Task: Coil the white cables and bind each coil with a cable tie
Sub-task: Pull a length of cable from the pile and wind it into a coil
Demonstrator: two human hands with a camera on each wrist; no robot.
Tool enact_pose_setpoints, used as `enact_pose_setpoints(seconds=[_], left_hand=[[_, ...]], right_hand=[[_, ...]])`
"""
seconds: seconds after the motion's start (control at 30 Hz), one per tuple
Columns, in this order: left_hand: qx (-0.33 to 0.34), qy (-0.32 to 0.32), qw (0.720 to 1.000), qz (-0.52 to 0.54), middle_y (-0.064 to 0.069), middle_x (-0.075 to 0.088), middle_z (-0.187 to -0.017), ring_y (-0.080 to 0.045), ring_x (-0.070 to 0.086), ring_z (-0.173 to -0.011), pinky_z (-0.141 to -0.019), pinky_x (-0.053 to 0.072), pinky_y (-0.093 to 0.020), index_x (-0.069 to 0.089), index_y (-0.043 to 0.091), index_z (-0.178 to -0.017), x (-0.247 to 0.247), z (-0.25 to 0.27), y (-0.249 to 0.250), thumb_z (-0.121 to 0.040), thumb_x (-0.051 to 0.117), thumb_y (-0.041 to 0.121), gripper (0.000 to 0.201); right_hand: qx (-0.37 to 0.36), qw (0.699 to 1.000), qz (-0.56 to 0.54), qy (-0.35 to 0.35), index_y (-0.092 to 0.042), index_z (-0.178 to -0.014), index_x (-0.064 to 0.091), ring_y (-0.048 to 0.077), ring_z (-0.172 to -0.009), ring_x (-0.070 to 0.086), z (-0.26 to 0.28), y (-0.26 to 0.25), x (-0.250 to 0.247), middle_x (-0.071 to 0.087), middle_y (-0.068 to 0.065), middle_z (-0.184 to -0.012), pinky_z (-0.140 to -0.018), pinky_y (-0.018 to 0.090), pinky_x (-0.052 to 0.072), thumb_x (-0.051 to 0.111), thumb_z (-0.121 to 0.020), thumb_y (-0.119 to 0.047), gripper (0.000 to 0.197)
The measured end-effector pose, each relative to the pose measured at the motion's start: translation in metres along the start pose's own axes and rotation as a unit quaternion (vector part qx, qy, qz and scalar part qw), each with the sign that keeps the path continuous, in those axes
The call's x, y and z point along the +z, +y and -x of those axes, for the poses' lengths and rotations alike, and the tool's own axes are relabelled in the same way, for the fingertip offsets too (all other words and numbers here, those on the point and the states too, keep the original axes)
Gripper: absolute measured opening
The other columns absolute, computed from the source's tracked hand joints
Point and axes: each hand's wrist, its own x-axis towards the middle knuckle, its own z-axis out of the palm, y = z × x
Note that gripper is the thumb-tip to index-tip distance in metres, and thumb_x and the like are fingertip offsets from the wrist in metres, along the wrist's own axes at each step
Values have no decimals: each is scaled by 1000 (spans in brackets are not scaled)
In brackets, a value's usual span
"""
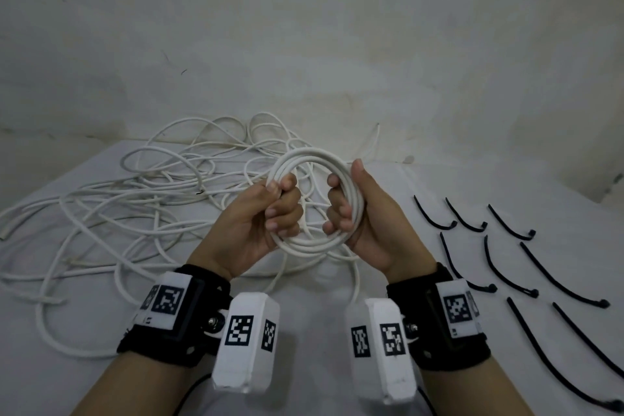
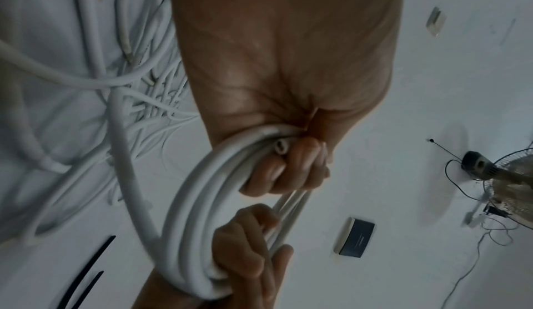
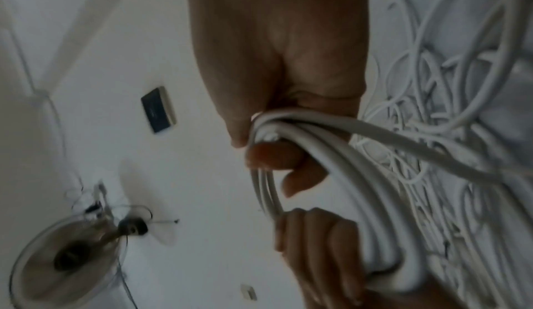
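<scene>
Round coil of thick white cable (image 1: 317,199), several turns deep, held upright above the white cloth-covered table (image 1: 320,307) between both hands. Left hand (image 1: 260,223), palm up, fingers curled round the coil's left side, thumb pressed on top of the strands; cut end of the cable visible beside the fingertips (image 2: 291,166) in the left wrist view. Right hand (image 1: 361,223), palm up, fingers wrapped round the coil's right side, thumb raised along its outer edge; right wrist view blurred, same grip shown. One strand trailing from the coil's lower edge down to the table. Loose tangle of white cables (image 1: 141,206) spread over the left and middle of the table, behind and below the coil. Black plastic cable ties (image 1: 526,267) laid out in rows on the right of the table, apart from one another and from both hands. Marker-printed wrist units (image 1: 381,344) strapped to both forearms.
</scene>
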Motion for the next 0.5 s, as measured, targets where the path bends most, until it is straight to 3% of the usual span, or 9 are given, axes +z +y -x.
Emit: enact_pose_setpoints(seconds=[0.13,0.3,0.4,0.5], left_hand=[[-14,5,1000,-5,8,46,-62,-3,45,-51,-55,42,-18,57,14,-89,-2,1,-1,-90,61,25,12],[-35,2,999,-14,7,45,-62,-3,44,-51,-55,43,-19,59,15,-89,-1,1,-3,-89,63,27,13],[-47,5,998,-31,6,45,-62,-6,45,-53,-57,43,-20,60,15,-89,4,0,-5,-85,66,28,15],[-49,80,994,-62,1,50,-64,-11,52,-59,-61,48,-23,68,14,-84,14,0,-4,-83,64,39,25]], right_hand=[[32,997,-65,-27,-11,-80,48,7,-41,37,1,1,-2,41,-2,-54,-40,17,29,41,-87,-43,34],[67,994,-74,-39,-14,-72,47,3,-29,25,1,-1,-4,28,-7,-42,-34,17,19,41,-89,-44,35],[82,996,-34,14,-17,-58,40,3,-27,19,3,-4,-4,23,-7,-39,-34,17,13,38,-91,-56,51],[51,996,-23,73,-20,-54,33,4,-28,15,5,-5,-1,20,-7,-38,-33,16,11,37,-95,-54,54]])
